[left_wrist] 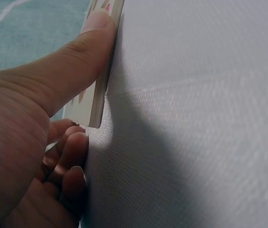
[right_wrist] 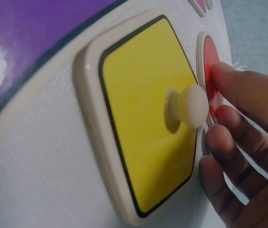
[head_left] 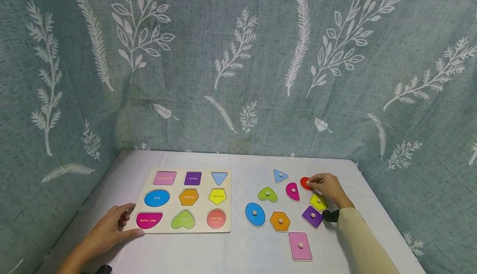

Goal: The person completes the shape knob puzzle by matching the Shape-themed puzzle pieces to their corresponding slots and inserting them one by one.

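Observation:
A wooden shape puzzle board (head_left: 203,230) lies flat at left with printed coloured shapes and words. My left hand (head_left: 108,229) holds its near-left corner, thumb along the near edge and fingers at the left side. In the left wrist view, the thumb (left_wrist: 72,61) presses on the board (left_wrist: 96,99) while other fingers curl below its corner. At right, my right hand (head_left: 328,186) pinches the red circle piece (head_left: 304,183) at its knob, which the fingers hide in the right wrist view. Beside it lies the yellow pentagon piece (head_left: 318,202) with a pale knob (right_wrist: 196,107).
Around the right hand lie a pink half-round piece (head_left: 290,192), purple square (head_left: 312,220), blue triangle (head_left: 280,179), green heart (head_left: 265,196), blue oval (head_left: 249,216), orange hexagon (head_left: 275,226) and pink rectangle (head_left: 298,255). A leaf-patterned curtain (head_left: 193,67) encloses the white tabletop (head_left: 193,255).

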The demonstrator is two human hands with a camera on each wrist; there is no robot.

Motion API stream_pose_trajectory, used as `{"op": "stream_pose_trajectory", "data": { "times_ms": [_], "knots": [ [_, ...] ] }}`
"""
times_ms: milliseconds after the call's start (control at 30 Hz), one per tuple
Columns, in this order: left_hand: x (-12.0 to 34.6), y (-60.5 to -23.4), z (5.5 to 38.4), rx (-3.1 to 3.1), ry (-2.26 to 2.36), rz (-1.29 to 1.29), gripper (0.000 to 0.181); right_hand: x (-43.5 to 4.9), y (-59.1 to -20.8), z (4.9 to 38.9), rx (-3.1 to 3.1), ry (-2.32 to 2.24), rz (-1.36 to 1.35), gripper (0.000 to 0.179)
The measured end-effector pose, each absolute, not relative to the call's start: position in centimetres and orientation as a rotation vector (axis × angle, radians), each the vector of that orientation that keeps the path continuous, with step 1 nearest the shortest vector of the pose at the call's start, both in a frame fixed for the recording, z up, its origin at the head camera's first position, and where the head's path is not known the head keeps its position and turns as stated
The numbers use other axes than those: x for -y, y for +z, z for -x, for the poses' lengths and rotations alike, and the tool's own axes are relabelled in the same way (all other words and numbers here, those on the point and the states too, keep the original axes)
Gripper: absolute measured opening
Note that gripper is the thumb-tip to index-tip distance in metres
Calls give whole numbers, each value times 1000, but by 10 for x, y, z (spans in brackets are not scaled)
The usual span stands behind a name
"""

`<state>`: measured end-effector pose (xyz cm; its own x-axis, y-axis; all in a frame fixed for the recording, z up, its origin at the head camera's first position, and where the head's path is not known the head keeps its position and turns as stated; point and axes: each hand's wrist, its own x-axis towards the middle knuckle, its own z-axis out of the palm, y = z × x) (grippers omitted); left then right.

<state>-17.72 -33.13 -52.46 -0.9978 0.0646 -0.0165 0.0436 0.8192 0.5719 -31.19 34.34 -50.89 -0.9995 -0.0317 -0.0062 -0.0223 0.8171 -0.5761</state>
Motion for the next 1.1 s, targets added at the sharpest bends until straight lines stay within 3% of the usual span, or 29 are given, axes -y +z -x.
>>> {"op": "stream_pose_trajectory", "data": {
  "times_ms": [433,1100],
  "knots": [
    [331,-523,175,-2981,945,-81,92,-347,-517,316,-3021,-909,222,25],
    [329,-523,174,-2966,947,-55,95,-340,-496,304,-3144,-856,348,14]
  ]
}}
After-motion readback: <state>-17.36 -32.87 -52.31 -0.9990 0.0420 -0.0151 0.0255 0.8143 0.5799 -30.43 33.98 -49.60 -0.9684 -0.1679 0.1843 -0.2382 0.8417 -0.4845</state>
